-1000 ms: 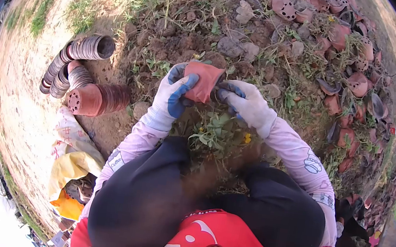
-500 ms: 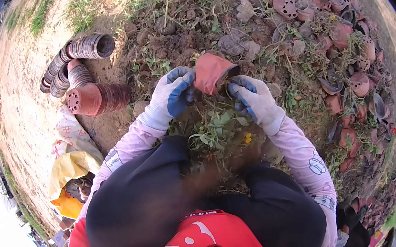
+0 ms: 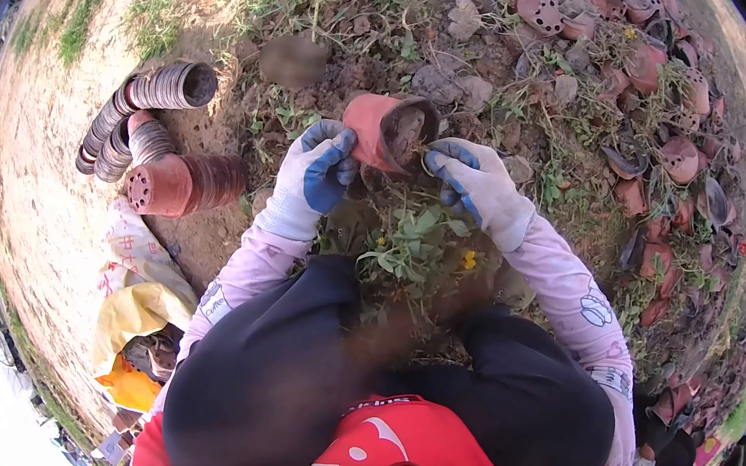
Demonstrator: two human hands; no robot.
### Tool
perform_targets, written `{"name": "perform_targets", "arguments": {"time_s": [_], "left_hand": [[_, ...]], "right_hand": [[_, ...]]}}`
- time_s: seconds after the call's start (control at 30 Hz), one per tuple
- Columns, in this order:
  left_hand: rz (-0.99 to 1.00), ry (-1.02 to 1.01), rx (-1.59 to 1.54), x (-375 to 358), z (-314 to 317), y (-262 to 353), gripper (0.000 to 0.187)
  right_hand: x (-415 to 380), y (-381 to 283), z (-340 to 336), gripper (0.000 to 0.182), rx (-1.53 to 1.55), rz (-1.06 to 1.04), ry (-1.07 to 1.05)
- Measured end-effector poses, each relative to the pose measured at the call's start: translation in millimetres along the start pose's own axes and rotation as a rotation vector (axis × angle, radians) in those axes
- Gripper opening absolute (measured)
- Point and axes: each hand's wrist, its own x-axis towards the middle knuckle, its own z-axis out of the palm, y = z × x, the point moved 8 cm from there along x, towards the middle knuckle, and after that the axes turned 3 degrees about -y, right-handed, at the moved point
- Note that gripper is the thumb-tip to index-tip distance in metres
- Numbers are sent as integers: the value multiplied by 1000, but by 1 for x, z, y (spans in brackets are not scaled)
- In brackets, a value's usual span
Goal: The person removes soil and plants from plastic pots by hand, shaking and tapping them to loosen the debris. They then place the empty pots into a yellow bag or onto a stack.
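Note:
A reddish-brown plastic plant pot [image 3: 370, 129] is tipped on its side in front of me, its dark rim facing right and soil showing inside. My left hand [image 3: 313, 173], in a white glove with blue palm, grips the pot near its base. At the rim, the fingers of my right hand [image 3: 482, 189], gloved the same way, are pinched together beside some dry strands; what exactly they hold is hidden. Below the pot, between my knees, lies a leafy green plant [image 3: 415, 239] with small yellow flowers [image 3: 468, 261].
Nested stacks of pots [image 3: 161, 184] lie on bare ground at the left, above a white-and-yellow sack [image 3: 140, 283]. Many discarded pots [image 3: 679, 160] are heaped among weeds along the right. Soil clods [image 3: 453, 88] and stones lie ahead. A blurred brown lump [image 3: 293, 62] shows beyond my left hand.
The pot has shifted slightly left and turned, so its opening now shows more toward me. A blurred brown lump has appeared beyond my left hand.

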Motion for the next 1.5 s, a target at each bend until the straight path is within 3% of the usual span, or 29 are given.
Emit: {"name": "perform_targets", "arguments": {"time_s": [0.1,0.2,0.27,0.33,0.4,0.43,0.47,0.53,0.57,0.6,0.67,0.73,0.8,0.83,0.9,0.97,1.07,1.13,1.2,1.27,1.3,1.33,1.4,1.5], "left_hand": [[-24,40,-63,0,-18,4,5],[114,126,-24,1,-38,33,6],[247,206,208,-5,-48,64,7],[432,363,648,-22,-33,107,8],[840,337,867,-40,-12,145,8],[924,355,970,-49,2,154,11],[925,353,971,-42,-3,156,11],[807,-115,2097,-3,8,109,19],[634,-169,2203,9,-18,90,22],[649,-163,2208,8,-8,99,22],[966,167,1882,-25,23,148,18],[1072,215,1844,-29,27,160,18],[550,-82,2279,10,-8,114,20],[547,-133,2233,5,-2,105,21],[794,-8,2021,-15,21,115,26],[893,55,1907,-30,43,119,29],[1046,-253,1877,-48,92,100,29],[1100,-354,1821,-56,114,91,33],[1053,-426,1848,-54,117,82,40],[791,-93,994,-40,92,101,47],[496,-135,581,-23,74,84,61],[213,-40,284,-5,46,60,56],[-261,-270,-211,-5,54,16,61],[-258,-370,-470,-16,70,11,52]], "right_hand": [[-1,2,0,34,-27,56,-13],[-3,3,-10,35,26,48,37],[-3,6,-20,40,32,44,82],[-3,-3,-22,39,35,36,83],[1,-17,-20,38,-59,-6,105],[6,-24,-17,42,-116,-51,74],[10,-26,-15,42,-114,-53,75],[16,-37,0,47,-216,-163,-26],[14,-48,4,50,-493,-219,-43],[20,-43,-1,50,-819,-519,70],[23,-18,-6,48,-669,-245,-70],[26,-2,-9,46,-635,-274,-96],[24,1,-6,43,-597,-315,-113],[20,-3,-5,42,-596,-295,-109],[14,-13,-8,38,-523,-210,-58],[12,-24,-6,41,-185,-176,-47],[17,-37,6,46,110,-126,-95],[19,-33,8,50,229,-58,-142],[22,-25,16,43,557,-71,-256],[12,-28,15,40,636,-120,-296],[8,-32,16,40,745,-169,-322],[5,-37,15,40,854,-219,-349],[12,-28,21,40,856,-216,-470],[11,-22,28,38,782,-187,-440]]}}
